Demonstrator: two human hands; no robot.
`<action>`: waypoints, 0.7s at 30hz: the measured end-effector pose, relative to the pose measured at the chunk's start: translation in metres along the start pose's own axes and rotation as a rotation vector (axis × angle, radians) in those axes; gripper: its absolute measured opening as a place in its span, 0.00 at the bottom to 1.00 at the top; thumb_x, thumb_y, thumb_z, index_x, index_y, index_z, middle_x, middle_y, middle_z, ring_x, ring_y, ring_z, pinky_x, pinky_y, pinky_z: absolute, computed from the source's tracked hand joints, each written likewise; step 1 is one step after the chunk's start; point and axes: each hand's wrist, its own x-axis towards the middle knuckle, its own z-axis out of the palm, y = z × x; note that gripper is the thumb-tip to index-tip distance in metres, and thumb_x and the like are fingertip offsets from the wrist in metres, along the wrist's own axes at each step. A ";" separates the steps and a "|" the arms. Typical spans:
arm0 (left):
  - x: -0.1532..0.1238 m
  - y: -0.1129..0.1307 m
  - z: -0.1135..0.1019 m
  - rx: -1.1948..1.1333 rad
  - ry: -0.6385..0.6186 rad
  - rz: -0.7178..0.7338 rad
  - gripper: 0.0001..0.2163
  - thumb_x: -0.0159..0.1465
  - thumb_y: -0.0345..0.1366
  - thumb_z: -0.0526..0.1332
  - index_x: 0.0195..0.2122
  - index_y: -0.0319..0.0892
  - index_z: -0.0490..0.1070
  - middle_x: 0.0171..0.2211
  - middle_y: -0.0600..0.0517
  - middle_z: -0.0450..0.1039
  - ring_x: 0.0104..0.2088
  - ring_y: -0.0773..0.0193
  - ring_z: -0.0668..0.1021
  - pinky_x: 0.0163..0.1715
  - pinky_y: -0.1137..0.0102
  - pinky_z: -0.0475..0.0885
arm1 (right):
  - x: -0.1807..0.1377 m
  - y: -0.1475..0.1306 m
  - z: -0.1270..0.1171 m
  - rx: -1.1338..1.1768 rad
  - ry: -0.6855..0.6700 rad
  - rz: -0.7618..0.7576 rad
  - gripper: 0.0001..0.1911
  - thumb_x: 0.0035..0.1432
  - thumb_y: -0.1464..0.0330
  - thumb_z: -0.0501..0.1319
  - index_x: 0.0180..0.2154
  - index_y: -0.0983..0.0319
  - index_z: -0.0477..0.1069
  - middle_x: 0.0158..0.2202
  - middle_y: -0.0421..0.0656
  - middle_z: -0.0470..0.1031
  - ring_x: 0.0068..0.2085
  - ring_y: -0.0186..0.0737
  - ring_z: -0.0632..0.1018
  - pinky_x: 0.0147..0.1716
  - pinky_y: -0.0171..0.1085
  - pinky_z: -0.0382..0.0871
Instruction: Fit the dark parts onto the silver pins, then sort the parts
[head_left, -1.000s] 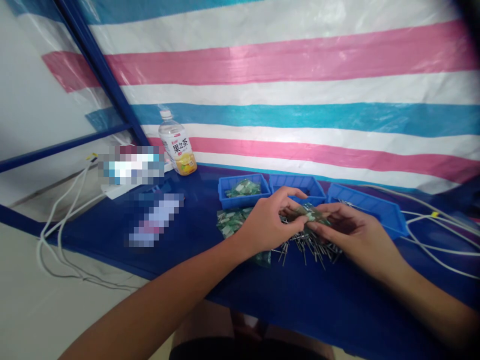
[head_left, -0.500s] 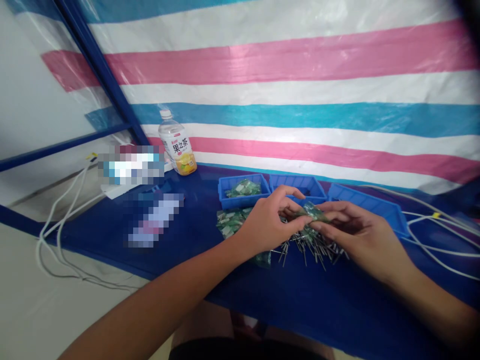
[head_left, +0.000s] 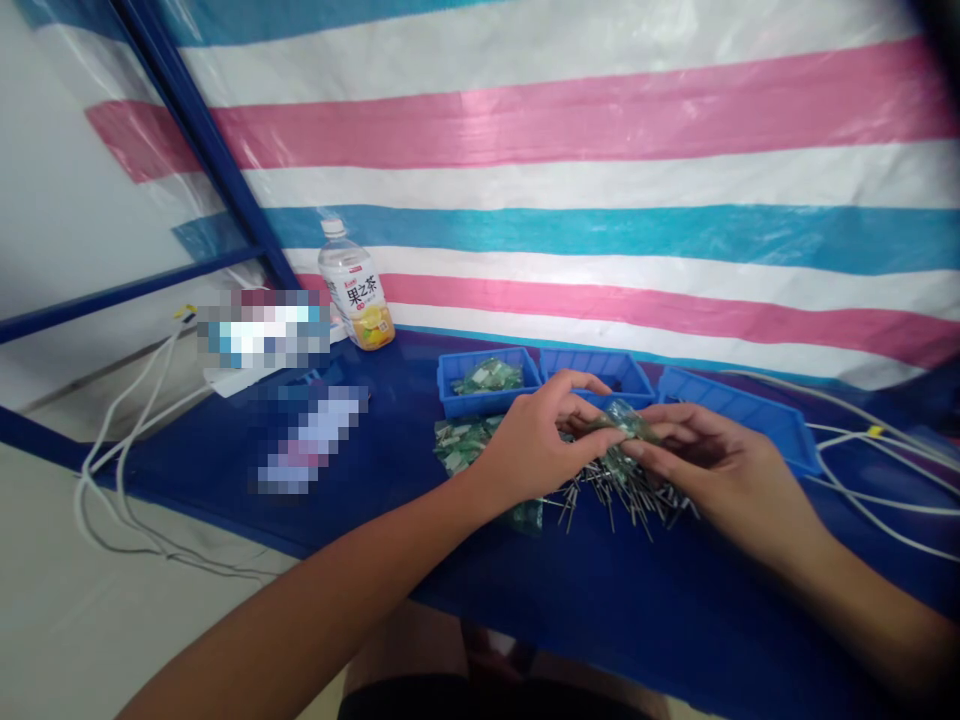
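Observation:
My left hand [head_left: 536, 440] and my right hand [head_left: 720, 470] meet over the blue table [head_left: 420, 560], both pinching a small green circuit board [head_left: 626, 420] between fingertips. Under the hands lies a heap of thin metal pins [head_left: 622, 495]. A pile of green boards [head_left: 461, 440] rests on the table just left of my left hand. Parts of that pile are hidden by my left wrist.
Three blue bins stand behind the hands: the left bin [head_left: 487, 378] holds green boards, then a middle bin [head_left: 592, 368] and a right bin [head_left: 735, 420]. A drink bottle [head_left: 354, 290] stands at the back left. White cables [head_left: 870, 470] run along the right, and more cables [head_left: 120, 450] hang off the left edge.
The hands have stayed in place over the pins. The small green board between the fingertips has turned slightly and sits a little higher.

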 end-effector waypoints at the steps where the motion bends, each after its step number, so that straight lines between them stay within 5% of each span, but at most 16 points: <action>1: 0.000 -0.001 0.001 -0.008 0.006 0.005 0.19 0.71 0.44 0.65 0.60 0.48 0.67 0.47 0.46 0.84 0.44 0.55 0.86 0.45 0.58 0.85 | 0.000 0.000 0.000 -0.001 0.007 -0.007 0.18 0.53 0.56 0.80 0.45 0.51 0.83 0.38 0.42 0.86 0.38 0.44 0.85 0.37 0.40 0.82; 5: 0.002 -0.005 0.003 0.039 0.090 0.032 0.21 0.70 0.43 0.66 0.62 0.46 0.70 0.56 0.43 0.81 0.49 0.55 0.85 0.45 0.60 0.85 | 0.003 0.003 -0.003 -0.033 0.078 -0.034 0.19 0.53 0.54 0.79 0.45 0.52 0.83 0.39 0.42 0.86 0.39 0.45 0.84 0.37 0.41 0.81; 10: 0.003 -0.001 0.003 0.122 0.106 0.015 0.14 0.71 0.46 0.65 0.50 0.43 0.80 0.45 0.45 0.84 0.39 0.59 0.84 0.41 0.62 0.83 | 0.002 0.007 -0.005 -0.112 0.178 -0.090 0.16 0.59 0.53 0.76 0.45 0.50 0.81 0.43 0.42 0.84 0.41 0.46 0.84 0.38 0.42 0.82; 16: 0.001 0.001 0.006 -0.051 -0.011 -0.007 0.20 0.67 0.47 0.71 0.56 0.43 0.80 0.53 0.45 0.83 0.50 0.53 0.85 0.51 0.61 0.83 | -0.004 0.015 -0.001 -0.213 -0.022 -0.221 0.23 0.60 0.57 0.75 0.55 0.51 0.77 0.56 0.46 0.80 0.47 0.48 0.85 0.45 0.44 0.84; 21: 0.004 -0.008 0.004 -0.023 0.064 -0.051 0.13 0.68 0.42 0.69 0.50 0.43 0.81 0.48 0.45 0.85 0.45 0.55 0.86 0.49 0.58 0.84 | -0.005 0.012 0.003 -0.164 -0.002 -0.219 0.17 0.63 0.58 0.74 0.51 0.53 0.77 0.51 0.46 0.81 0.45 0.47 0.84 0.43 0.43 0.84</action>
